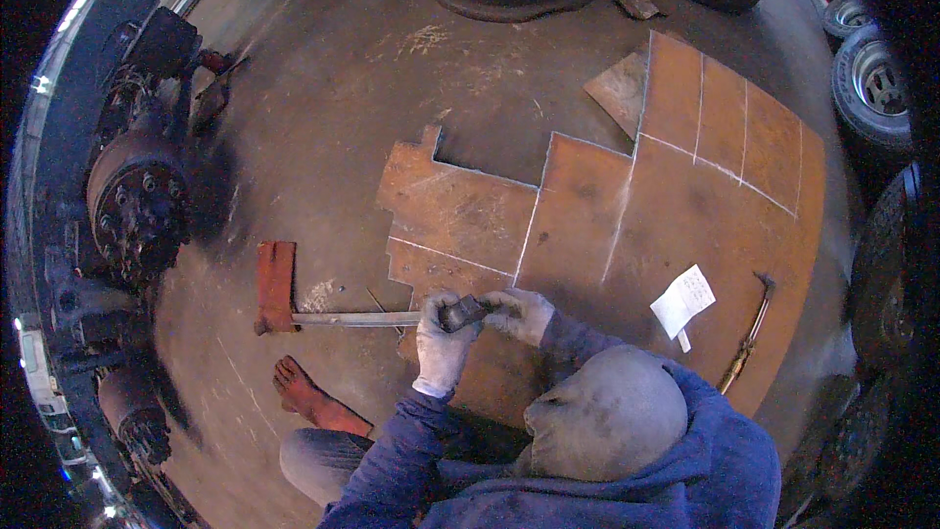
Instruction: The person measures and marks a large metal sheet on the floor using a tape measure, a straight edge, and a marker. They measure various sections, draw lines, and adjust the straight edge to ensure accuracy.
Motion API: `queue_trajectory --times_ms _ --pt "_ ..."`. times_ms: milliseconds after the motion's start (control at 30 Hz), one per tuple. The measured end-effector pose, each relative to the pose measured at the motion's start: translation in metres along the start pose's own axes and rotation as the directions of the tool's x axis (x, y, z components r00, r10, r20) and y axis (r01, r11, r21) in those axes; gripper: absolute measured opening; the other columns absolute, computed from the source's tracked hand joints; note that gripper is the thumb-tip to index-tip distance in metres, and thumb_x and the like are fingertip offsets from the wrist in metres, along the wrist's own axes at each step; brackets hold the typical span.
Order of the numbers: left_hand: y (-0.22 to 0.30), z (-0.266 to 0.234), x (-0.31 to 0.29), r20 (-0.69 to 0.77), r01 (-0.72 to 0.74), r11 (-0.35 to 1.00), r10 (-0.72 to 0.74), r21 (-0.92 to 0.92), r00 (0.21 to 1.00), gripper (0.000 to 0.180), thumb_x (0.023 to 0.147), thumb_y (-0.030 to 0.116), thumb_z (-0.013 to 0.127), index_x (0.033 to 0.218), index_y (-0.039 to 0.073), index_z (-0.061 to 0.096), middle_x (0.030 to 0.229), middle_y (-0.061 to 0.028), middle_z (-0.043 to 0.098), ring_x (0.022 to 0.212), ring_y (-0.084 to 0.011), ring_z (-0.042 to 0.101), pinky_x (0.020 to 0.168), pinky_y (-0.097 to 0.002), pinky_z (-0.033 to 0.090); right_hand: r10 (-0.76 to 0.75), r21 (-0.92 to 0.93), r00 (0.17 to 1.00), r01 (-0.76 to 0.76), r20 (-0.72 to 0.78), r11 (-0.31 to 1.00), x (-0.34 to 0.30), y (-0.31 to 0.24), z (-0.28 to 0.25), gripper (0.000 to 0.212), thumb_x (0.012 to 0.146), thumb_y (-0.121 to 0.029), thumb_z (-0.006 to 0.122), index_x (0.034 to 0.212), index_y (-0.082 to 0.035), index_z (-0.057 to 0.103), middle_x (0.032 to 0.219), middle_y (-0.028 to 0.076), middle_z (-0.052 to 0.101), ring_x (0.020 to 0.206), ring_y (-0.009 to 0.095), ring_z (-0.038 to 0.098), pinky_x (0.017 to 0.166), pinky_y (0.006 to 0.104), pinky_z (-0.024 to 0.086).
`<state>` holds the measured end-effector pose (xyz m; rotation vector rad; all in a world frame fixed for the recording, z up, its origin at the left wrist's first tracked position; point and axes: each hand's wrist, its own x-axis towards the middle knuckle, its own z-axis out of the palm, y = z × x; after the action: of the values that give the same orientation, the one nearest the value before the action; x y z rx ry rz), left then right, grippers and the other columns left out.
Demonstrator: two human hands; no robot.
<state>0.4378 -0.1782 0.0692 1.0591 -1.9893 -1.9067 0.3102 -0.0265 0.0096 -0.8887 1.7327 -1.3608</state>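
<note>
Now our white-gloved left hand (443, 348) wraps a dark blocky case (462, 313) our white-gloved right hand (526, 317) pinches; a pale flat strip (357, 318) runs left to a red-brown metal bar (278, 279). Beneath, the rust-orange steel plate (586, 201) seems partly cut, white-lined sections (720, 122) remaining.

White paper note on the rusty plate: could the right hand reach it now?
Probably yes: nothing covers the white paper note, and the right hand is near, but it seems occupied with a dark object.

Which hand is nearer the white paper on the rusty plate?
Right. The right hand is to the left of the white paper; the left hand is farther out on that same side.
</note>
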Motion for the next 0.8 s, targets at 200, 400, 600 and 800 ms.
queue_trajectory --times_ms 200,400,600,800 --pt "0.021 0.000 -0.003 0.269 0.490 0.726 -0.410 -0.483 0.871 0.038 0.093 0.020 0.071 0.122 0.002 0.053 0.098 -0.0066 0.067 0.080 -0.0155 0.066 0.071 -0.0296 0.057 0.093 -0.020 0.996 -0.093 0.010 0.995 -0.011 -0.007 -0.006 0.035 0.088 -0.023 0.078 0.118 -0.008 0.067 0.103 0.008 0.074 0.096 0.022 0.069 0.085 0.0373 0.054" --pt "0.042 -0.006 0.004 0.349 0.281 0.836 -0.470 0.472 0.811 0.060 0.086 0.041 0.081 0.121 -0.002 0.060 0.093 -0.0091 0.070 0.074 -0.0165 0.066 0.062 -0.0309 0.054 0.186 0.286 0.972 -0.220 0.140 0.933 -0.018 -0.016 -0.006 0.029 0.084 -0.015 0.080 0.109 -0.007 0.066 0.099 0.003 0.071 0.090 0.010 0.064 0.079 0.0295 0.052" --pt "0.013 -0.019 0.032 0.403 0.213 0.803 -0.486 0.557 0.776 0.051 0.087 0.046 0.077 0.117 0.005 0.068 0.082 -0.0049 0.071 0.066 -0.0130 0.064 0.059 -0.0296 0.053 0.220 0.156 0.972 -0.230 0.080 0.961 -0.026 0.021 -0.015 0.025 0.082 -0.015 0.078 0.101 -0.009 0.062 0.085 -0.002 0.062 0.075 0.010 0.058 0.065 0.0272 0.047" --pt "0.019 -0.119 0.106 0.376 -0.083 0.531 -0.472 0.844 0.798 0.055 0.096 0.058 0.057 0.108 0.006 0.072 0.078 -0.0082 0.070 0.069 -0.0233 0.066 0.067 -0.0414 0.055 0.576 0.894 0.815 -0.213 -0.061 0.395 -0.039 0.026 -0.084 0.019 0.088 -0.013 0.065 0.106 -0.015 0.059 0.072 -0.004 0.047 0.055 0.011 0.043 0.052 0.0301 0.036"
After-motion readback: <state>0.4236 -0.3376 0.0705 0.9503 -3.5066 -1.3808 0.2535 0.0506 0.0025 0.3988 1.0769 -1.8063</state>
